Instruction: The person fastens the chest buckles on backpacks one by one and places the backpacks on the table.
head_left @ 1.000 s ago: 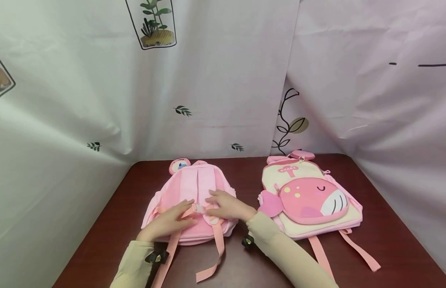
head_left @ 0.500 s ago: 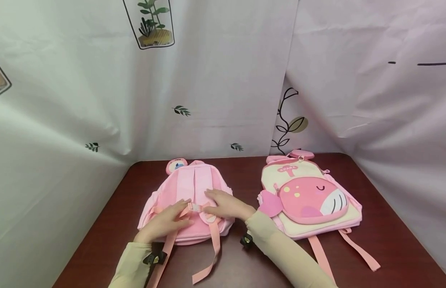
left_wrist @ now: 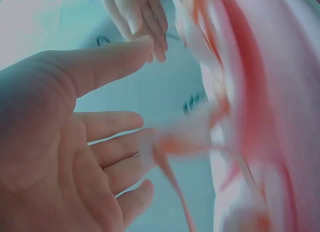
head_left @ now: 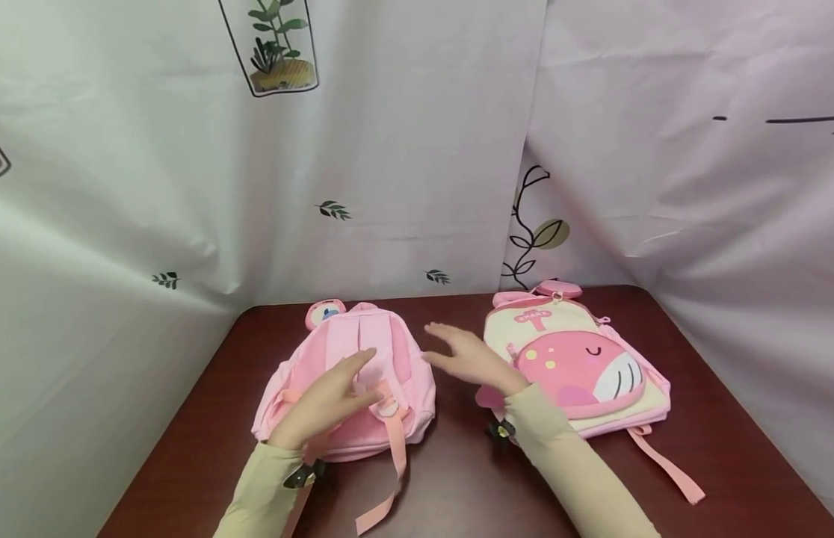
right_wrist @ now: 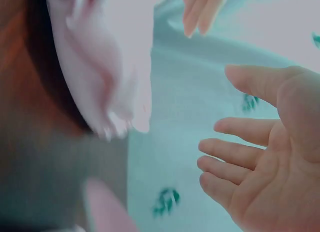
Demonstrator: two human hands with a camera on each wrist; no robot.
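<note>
A pink backpack [head_left: 415,392] lies on the left of the table with its back panel and shoulder straps facing up. Over its lower part hovers my left hand [head_left: 328,403], fingers spread and holding nothing. In the left wrist view, blurred straps [left_wrist: 182,142] pass beside those fingers. My right hand [head_left: 476,360] is in the air between the two bags, its fingers extended and its palm bare. One loose strap end [head_left: 395,456] trails from the pink backpack toward the front. The chest buckle cannot be made out behind my left hand.
A cream and pink backpack [head_left: 578,366] with a whale pocket lies face up on the right, partly behind my right forearm. Its strap [head_left: 666,463] hangs forward on the dark red table [head_left: 195,448]. A patterned white curtain [head_left: 417,149] surrounds the back and sides.
Both hands have lifted off the pink backpack's chest strap. The right hand has moved right, away from the bag; the left has risen slightly. The view has shifted a little.
</note>
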